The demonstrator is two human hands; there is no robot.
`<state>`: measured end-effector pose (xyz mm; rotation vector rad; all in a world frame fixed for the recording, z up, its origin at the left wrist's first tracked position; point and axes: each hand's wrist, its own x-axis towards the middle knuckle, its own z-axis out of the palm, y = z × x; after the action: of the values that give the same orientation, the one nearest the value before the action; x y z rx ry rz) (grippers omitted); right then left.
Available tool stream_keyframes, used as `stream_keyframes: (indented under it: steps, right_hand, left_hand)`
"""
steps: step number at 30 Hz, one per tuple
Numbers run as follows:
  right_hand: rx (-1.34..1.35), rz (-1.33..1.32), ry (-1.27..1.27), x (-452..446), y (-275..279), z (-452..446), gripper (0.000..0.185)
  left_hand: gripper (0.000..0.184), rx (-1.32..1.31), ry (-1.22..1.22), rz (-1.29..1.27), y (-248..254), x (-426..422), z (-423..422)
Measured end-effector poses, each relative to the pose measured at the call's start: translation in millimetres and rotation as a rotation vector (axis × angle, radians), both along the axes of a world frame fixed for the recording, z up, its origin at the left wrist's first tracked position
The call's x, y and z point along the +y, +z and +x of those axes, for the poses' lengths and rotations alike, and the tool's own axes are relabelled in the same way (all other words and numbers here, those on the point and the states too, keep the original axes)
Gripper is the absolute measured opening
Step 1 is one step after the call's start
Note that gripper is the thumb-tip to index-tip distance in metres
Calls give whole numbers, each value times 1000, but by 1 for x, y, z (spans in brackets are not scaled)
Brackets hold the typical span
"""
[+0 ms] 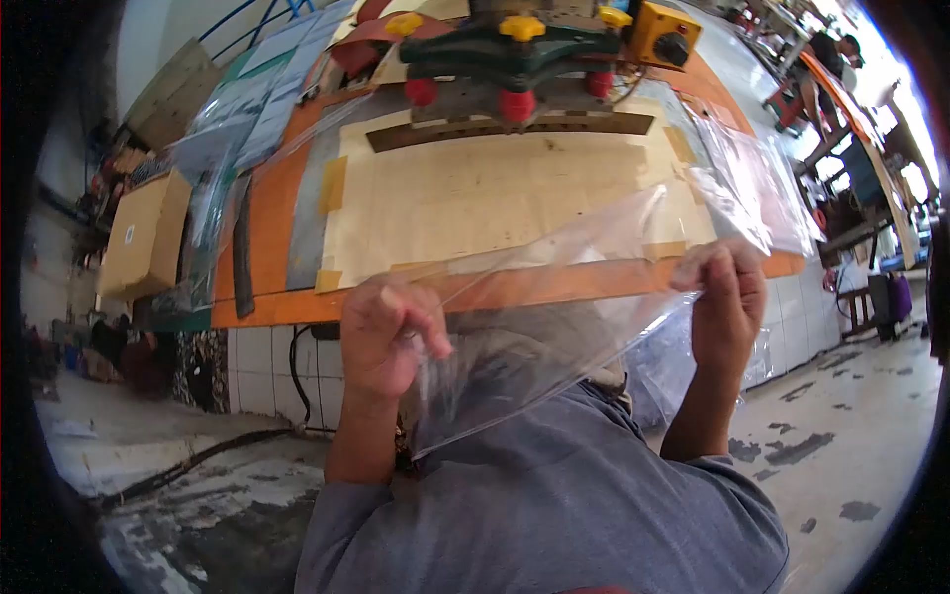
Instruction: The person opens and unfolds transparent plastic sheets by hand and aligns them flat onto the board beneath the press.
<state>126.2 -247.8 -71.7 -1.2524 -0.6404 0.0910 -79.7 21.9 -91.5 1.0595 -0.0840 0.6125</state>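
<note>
A clear plastic sheet (554, 346) stretches between my two hands, in front of the orange table edge and over my lap. My left hand (394, 332) is closed at the sheet's left side, fingers curled. My right hand (727, 282) pinches the sheet's right end, above the table's right front corner. Beyond the sheet, a cream board (475, 193) lies taped to the table (267, 238). Over its far edge stands a green machine (515, 59) with yellow knobs, red feet and a dark metal bar (515, 129).
A cardboard box (148, 233) stands at the left. Clear plastic sheets (757, 183) lie on the table's right side, and more plastic lies at its left. A yellow control box (665, 38) sits beside the machine. Far right, a person (829, 64) is near another table.
</note>
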Motion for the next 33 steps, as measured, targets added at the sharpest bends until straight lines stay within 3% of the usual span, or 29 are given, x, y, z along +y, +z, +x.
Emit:
stream_keyframes:
  steps: [5,11,14,17,19,20,21,23,24,26,33]
  right_hand:
    - [-52,-7,-148,-7,5,13,19]
    - [-120,-53,-289,-15,3,18,18]
    - [-45,88,-287,-19,3,28,18]
    - [-67,143,-341,-23,2,36,18]
    - [-62,152,-374,-25,-1,38,17]
    - [-56,164,-402,-27,-3,39,17]
    - [-56,160,-409,-30,-3,41,17]
    - [-114,164,-380,-38,-4,46,17]
    - [-115,161,-385,-40,-2,46,17]
    - [-124,176,-365,-44,2,46,17]
    - [-186,200,-327,-51,11,43,19]
  left_hand:
    - [34,46,33,-152,1,5,5]
    - [38,93,-96,-258,17,14,11]
    - [44,116,-204,-207,31,13,10]
    - [50,92,-235,7,40,3,11]
    - [79,253,-249,105,34,-5,7]
    - [66,318,-235,49,32,-9,6]
    - [66,318,-242,46,30,-11,6]
    - [49,383,-233,30,26,-14,8]
    - [49,382,-239,28,23,-14,8]
    - [25,277,-344,-46,15,-12,9]
    - [23,210,-291,-101,6,-20,14]
